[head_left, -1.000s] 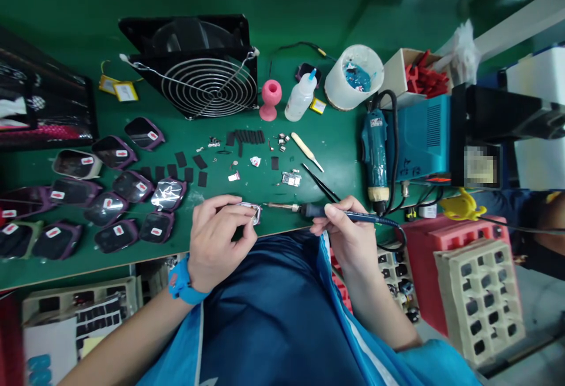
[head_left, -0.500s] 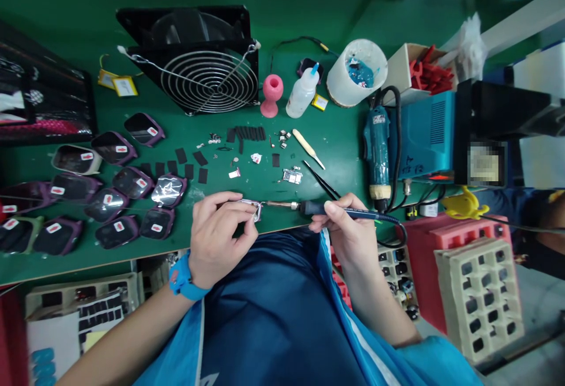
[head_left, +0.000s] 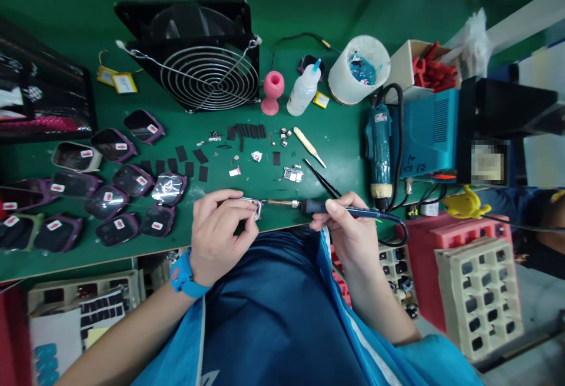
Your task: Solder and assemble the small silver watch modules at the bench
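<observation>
My right hand is closed round the handle of a soldering iron, whose tip points left. The tip is at the edge of a small watch case, pale and shiny at its rim; whether they touch I cannot tell. My left hand grips that case from the left, and its fingers hide most of it. Beyond the iron lie black tweezers, a small circuit board and a cream-handled tool.
Several purple-rimmed watch faces with arrow stickers cover the left side. A black fan stands at the back. Further right are a pink holder, a white bottle, a white tub, an electric screwdriver and a blue soldering station.
Both hands, the watch case and the soldering iron keep nearly the same places. The whole view has shifted very slightly.
</observation>
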A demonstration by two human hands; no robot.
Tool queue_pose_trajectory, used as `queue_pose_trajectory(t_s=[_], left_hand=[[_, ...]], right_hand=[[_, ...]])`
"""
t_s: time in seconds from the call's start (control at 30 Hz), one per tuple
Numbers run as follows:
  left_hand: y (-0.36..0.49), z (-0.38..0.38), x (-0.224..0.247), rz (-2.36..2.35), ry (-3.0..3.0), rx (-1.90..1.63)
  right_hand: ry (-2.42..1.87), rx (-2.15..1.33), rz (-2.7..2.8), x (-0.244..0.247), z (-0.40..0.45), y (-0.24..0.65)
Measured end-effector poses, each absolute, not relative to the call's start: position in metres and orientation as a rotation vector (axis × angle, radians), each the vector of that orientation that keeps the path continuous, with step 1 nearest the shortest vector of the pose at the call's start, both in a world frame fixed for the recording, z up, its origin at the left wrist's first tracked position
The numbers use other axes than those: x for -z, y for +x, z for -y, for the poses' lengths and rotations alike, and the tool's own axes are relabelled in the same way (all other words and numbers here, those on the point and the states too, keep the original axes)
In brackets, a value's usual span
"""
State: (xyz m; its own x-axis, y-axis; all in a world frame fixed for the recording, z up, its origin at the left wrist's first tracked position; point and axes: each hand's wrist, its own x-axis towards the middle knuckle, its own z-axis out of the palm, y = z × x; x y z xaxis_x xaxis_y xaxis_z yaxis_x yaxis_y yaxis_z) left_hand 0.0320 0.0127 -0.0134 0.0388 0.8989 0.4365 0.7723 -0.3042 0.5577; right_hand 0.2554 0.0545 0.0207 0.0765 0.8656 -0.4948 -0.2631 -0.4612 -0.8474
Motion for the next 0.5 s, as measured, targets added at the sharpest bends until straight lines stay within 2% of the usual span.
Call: queue_pose_trajectory(t_s=[0.5], left_hand=[[0.0328,-0.0124,0.0136,-1.740,2.108,-1.129]], right_hand=[[-1.428,-1.550,0.648,-0.0220,-0.0562,0.2563]])
